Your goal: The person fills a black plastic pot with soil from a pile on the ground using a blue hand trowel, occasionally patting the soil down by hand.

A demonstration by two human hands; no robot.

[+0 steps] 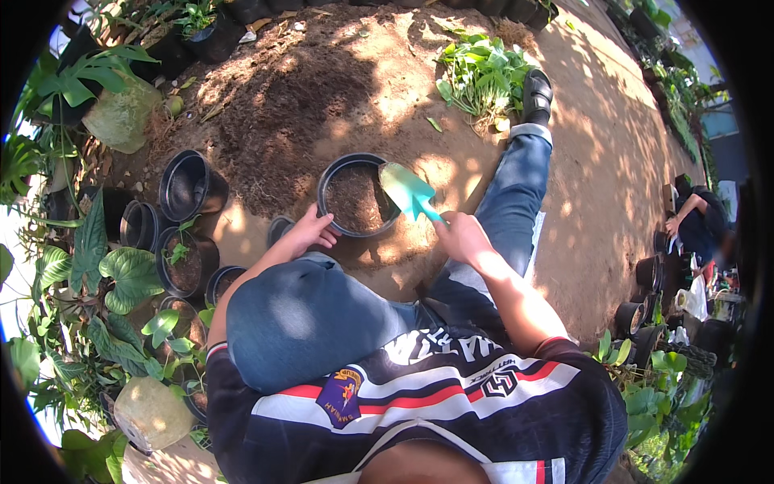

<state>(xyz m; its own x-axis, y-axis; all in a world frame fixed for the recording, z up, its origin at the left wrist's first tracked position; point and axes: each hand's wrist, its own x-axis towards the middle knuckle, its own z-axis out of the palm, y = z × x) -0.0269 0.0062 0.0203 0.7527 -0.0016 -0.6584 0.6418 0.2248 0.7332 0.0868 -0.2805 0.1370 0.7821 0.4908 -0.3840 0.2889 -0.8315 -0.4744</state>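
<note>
A round black plastic plant pot [325,207] stands on the ground before me, with brown soil [357,196] inside. My left hand [313,231] grips the pot's near left rim, the thumb on the rim and the fingers against the outer wall. In my right hand [464,237] is the handle of a turquoise hand trowel [411,189]. Its blade points up and left, over the pot's right rim, with soil on its tip. Beyond the pot, to the left, spreads a heap of dark loose soil [284,115].
A bunch of leafy green plants [484,75] lies on the ground by my outstretched foot. Black pots [192,186], some nested, some planted, stand at left near a mossy rounded pot [124,115]. Potted plants crowd the left edge. At far right another person [701,218] sits among pots.
</note>
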